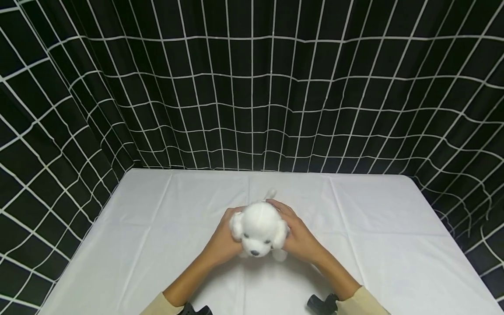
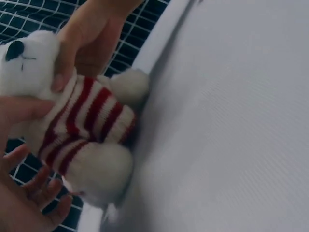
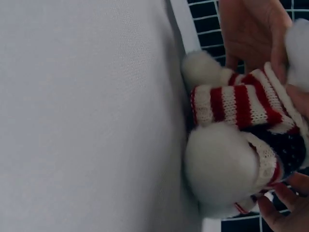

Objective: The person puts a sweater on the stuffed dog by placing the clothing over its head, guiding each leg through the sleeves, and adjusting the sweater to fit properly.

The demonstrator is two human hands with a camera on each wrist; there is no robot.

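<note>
While both the left hand (image 1: 222, 243) and the right hand (image 1: 299, 238) clasp the white plush dog (image 1: 258, 229) by its sides at mid-table (image 1: 157, 227), it stands on its feet in its striped sweater (image 2: 84, 118), seemingly grasped but not lifted.

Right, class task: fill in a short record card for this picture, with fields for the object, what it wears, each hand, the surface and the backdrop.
object: white plush dog, facing the camera
clothing: red and white striped knitted sweater
left hand: left hand holds the dog's side
right hand: right hand holds the other side
surface: table with white cloth; the dog's paws touch it
backdrop: black curtain with white grid
</note>
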